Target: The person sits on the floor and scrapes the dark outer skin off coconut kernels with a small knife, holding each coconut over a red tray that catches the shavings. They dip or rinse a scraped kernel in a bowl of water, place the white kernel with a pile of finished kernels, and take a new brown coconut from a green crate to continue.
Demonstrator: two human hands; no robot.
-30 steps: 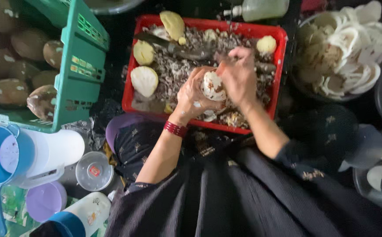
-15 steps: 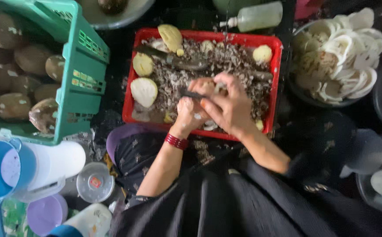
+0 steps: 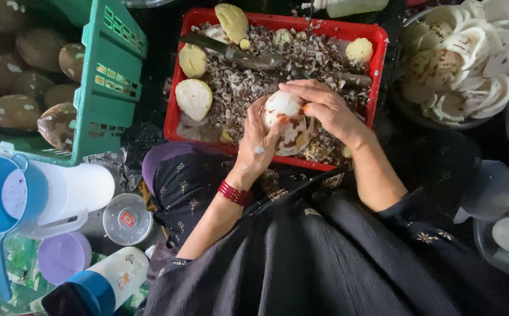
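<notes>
I hold one round, white peeled coconut kernel (image 3: pixel 285 111) flecked with brown skin over the near edge of the red plastic tray (image 3: pixel 377 70). My left hand (image 3: pixel 259 145) cups it from below, fingers curled shut around its underside; my right hand (image 3: pixel 324 105) closes over its far right side, fingertips pressed on the shell. The kernel is near enough a ball, so I cannot tell a long axis; its whitest, cleanest face turns up toward me.

In the tray I count about five pale peeled pieces: one at the far edge (image 3: pixel 232 21), two by the left wall (image 3: pixel 193 98), two small ones toward the far right corner (image 3: pixel 361 49). One dark long blade (image 3: pixel 231 51) lies across the brown shavings (image 3: pixel 248 82), its length running left to right.

One green plastic crate (image 3: pixel 109 76) of brown coconuts stands left of the tray. One bowl of white slices (image 3: pixel 459 64) sits right. One blue-and-white jug (image 3: pixel 38 193) lies near my left elbow.
</notes>
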